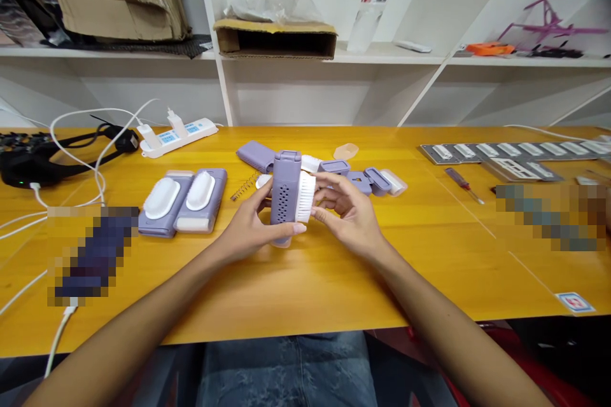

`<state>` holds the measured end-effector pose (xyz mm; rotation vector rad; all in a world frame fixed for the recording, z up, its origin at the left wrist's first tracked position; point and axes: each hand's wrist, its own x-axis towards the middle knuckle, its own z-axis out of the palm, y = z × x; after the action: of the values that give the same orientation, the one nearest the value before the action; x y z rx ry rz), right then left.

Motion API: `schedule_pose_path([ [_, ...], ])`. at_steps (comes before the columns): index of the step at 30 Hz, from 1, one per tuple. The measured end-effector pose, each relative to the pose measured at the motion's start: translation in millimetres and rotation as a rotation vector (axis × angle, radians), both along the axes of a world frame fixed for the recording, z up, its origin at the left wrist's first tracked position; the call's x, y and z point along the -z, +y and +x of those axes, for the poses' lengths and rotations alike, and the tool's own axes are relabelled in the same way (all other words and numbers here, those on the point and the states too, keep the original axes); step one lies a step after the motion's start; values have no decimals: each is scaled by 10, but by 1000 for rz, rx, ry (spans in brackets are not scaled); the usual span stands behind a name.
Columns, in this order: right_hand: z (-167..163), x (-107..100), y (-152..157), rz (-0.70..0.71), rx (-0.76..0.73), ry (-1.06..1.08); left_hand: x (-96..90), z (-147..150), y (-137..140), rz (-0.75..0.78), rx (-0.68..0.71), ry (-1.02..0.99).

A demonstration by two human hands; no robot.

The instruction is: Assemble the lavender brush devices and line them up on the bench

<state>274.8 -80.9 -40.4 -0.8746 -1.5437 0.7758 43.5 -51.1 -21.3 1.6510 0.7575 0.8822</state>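
A purple plastic brush body (pixel 285 194) stands on edge between my hands, its perforated side toward me and its white bristles (pixel 305 197) facing right. My left hand (pixel 255 222) grips the body, thumb across its lower front. On the other side, the fingers of my right hand (pixel 346 210) are closed at the bristle head. Behind them lie purple brush parts (pixel 379 180), a purple shell (pixel 256 156), a coil spring (pixel 244 187) and a clear cap (pixel 346 151). To the left rest two purple brushes (pixel 165 203) with white oval heads.
A power strip (pixel 179 138), white cables, a black headset (pixel 57 156) and a blurred-out phone-like thing (pixel 95 254) occupy the left. At right are a screwdriver (pixel 463 185) and a strip of white parts (pixel 510 151). White shelves (pixel 305 92) rise behind the table.
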Motion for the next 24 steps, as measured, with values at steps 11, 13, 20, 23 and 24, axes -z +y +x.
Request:
schedule_pose_path([
  [11,93,-99,-90,86,-121,-135,23,28,-1,7,33,-24],
  [13,79,-90,-88,106,-114,-133,28,31,0,16,23,-18],
  [20,36,-51,-65,94,-103,-145,-20,27,-22,-22,1,-8],
  [23,33,-38,-66,77,-108,-163,-27,27,-37,-98,31,-49],
  [24,30,-36,-68,64,-109,-183,-23,27,-40,-127,42,-69],
])
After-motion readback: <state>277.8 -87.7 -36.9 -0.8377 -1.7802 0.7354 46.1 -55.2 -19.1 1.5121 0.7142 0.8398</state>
